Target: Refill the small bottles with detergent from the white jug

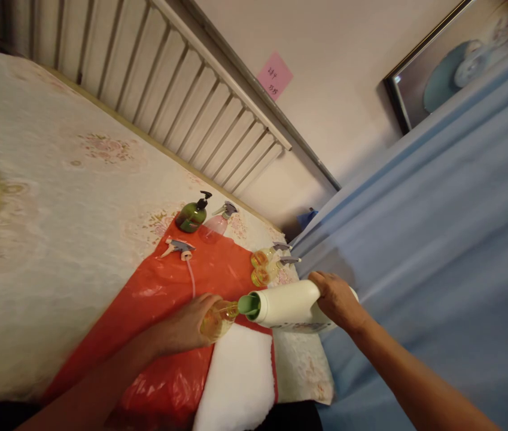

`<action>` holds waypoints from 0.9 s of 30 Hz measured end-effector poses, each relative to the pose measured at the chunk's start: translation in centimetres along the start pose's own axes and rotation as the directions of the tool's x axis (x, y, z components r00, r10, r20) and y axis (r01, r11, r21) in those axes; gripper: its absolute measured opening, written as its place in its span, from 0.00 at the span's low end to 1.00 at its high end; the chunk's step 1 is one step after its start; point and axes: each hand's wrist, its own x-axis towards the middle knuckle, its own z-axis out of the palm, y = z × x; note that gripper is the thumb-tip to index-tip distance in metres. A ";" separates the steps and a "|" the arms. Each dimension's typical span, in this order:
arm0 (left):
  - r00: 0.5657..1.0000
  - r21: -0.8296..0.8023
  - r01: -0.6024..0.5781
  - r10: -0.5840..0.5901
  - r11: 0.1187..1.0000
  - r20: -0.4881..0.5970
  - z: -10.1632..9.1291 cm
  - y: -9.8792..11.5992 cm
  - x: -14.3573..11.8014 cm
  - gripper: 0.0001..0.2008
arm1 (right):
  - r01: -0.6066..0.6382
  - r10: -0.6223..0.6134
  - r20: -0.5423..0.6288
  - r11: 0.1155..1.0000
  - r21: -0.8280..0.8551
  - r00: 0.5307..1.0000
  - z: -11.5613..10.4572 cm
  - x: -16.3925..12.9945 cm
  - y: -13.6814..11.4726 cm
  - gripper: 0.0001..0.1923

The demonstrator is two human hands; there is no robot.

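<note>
right hand clasped around base of large white plastic bottle | lying near-horizontal, green spout toward left hand | wrapped around small clear yellow-liquid bottle, mouth touching spout

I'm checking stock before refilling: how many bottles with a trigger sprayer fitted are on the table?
3: a pink one beside the green pump bottle, and two yellow ones near the right edge. A loose trigger head lies apart. More may be hidden.

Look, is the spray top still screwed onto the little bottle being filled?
No, the spray top lies loose on the red sheet, apart from the little bottle.
</note>
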 end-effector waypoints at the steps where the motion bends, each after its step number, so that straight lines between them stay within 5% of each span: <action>1: 1.000 0.001 -0.002 0.002 1.000 0.002 0.0 -0.1 0.0 0.22 | 0.002 -0.002 0.002 1.000 0.000 1.000 0.0 0.0 0.0 0.13; 27: 0.999 0.049 -0.030 0.030 0.998 -0.012 0.0 0.1 -0.1 0.19 | 0.007 -0.007 0.003 1.000 -0.006 1.000 0.0 0.1 0.1 0.13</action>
